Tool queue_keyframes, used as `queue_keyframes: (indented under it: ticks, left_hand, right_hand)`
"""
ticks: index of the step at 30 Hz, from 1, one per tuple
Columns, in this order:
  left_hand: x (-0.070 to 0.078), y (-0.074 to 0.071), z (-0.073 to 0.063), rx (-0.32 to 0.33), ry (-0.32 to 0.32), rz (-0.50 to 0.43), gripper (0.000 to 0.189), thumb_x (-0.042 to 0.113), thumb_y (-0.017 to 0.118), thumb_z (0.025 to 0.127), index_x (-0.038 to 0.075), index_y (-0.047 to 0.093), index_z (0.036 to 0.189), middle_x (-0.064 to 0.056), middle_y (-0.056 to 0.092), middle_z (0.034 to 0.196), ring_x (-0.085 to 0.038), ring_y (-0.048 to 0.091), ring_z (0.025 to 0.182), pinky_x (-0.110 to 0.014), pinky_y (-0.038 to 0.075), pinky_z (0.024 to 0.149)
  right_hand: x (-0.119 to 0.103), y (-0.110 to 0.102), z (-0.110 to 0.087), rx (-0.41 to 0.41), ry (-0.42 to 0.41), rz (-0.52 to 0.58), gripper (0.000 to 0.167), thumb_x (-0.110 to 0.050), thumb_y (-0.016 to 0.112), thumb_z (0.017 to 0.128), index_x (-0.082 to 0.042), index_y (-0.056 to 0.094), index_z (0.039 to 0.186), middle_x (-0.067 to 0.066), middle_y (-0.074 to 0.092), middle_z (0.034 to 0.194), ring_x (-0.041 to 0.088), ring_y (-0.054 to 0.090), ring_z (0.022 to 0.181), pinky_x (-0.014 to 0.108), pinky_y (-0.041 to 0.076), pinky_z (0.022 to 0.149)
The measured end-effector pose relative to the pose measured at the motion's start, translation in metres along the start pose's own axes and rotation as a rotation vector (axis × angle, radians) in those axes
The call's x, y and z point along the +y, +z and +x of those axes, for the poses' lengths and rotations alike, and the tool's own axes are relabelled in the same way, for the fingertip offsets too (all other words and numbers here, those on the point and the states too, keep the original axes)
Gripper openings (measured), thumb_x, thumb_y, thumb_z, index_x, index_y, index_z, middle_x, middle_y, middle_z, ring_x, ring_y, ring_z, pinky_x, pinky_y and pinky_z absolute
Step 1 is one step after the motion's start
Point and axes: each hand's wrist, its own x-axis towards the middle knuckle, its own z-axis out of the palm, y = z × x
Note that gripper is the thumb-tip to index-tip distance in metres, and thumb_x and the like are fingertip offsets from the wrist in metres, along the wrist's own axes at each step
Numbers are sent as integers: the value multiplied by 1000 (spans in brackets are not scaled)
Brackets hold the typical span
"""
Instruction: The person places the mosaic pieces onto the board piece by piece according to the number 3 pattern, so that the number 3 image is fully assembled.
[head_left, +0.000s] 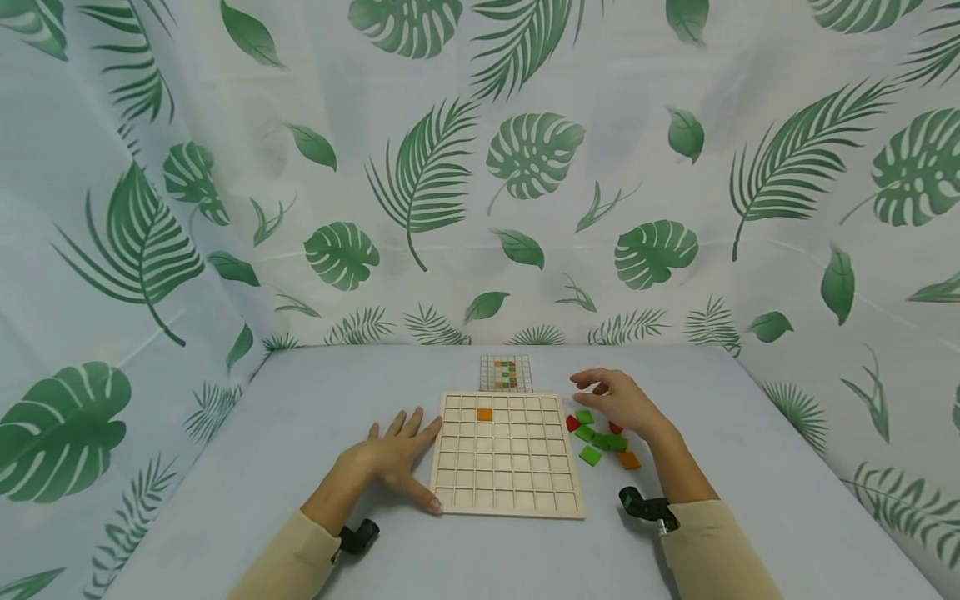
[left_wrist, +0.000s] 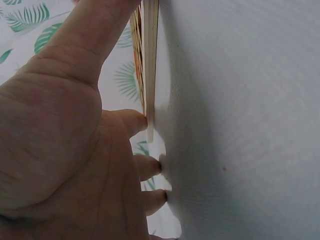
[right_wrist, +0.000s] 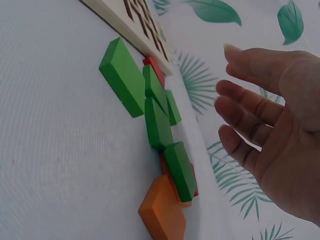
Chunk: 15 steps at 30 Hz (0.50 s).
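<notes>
A wooden grid board (head_left: 507, 502) lies on the table, one orange square tile (head_left: 485, 414) in a cell of its upper rows. My left hand (head_left: 396, 454) is spread along the board's left side, thumb at the near corner and a fingertip at the left edge. My right hand (head_left: 618, 402) hovers over a loose pile to the right of the board, fingers loosely bent and holding nothing. In that pile are several green tiles (right_wrist: 122, 77), red pieces (head_left: 572, 422) and an orange tile (right_wrist: 164, 210), some overlapping.
Beyond the board's far edge lies a small pattern card (head_left: 506, 373) printed with a grid and coloured cells. A white cloth with green leaves (head_left: 536, 158) hangs behind the table and along both sides. Each wrist carries a black camera (head_left: 645, 504).
</notes>
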Motion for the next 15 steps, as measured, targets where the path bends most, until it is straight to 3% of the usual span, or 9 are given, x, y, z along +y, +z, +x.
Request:
queue_keyframes:
  ticks: [9,15]
  left_hand:
    - [0,0,0,-4,0,3,141,78,86,59,27,14,169,-15,3,176,-43,1,162,-74,7,124]
    - [-1,0,0,-4,-8,11,142,80,86,58,28,14,169,-14,4,176,-41,2,162,-73,7,125]
  right_hand:
    - [13,0,0,-48,66,21,39,-25,70,100,-6,68,135,18,68,131,28,63,106,33,55,80]
    - [15,1,-1,-57,87,13,36,-20,70,99,-8,70,133,15,69,128,27,62,103,31,56,75]
